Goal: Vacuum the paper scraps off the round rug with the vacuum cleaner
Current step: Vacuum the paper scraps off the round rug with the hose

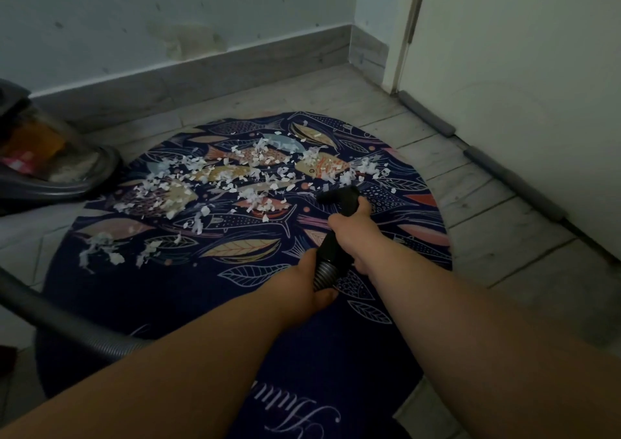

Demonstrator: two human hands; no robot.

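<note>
A round dark blue rug (174, 291) with fish and leaf patterns lies on the tiled floor. White paper scraps (208, 176) are strewn across its far half, with a smaller clump (100, 250) at the left. My right hand (353, 227) grips the black vacuum nozzle (336, 198), whose tip rests on the rug at the scraps' right edge. My left hand (309, 277) holds the ribbed grey hose (324, 275) just behind the nozzle.
The vacuum cleaner body (50, 156), with a see-through dust bin, stands at the left off the rug. Its hose (67, 324) runs across the lower left. A wall with a grey skirting (235, 65) is behind; a white door (521, 86) stands at the right.
</note>
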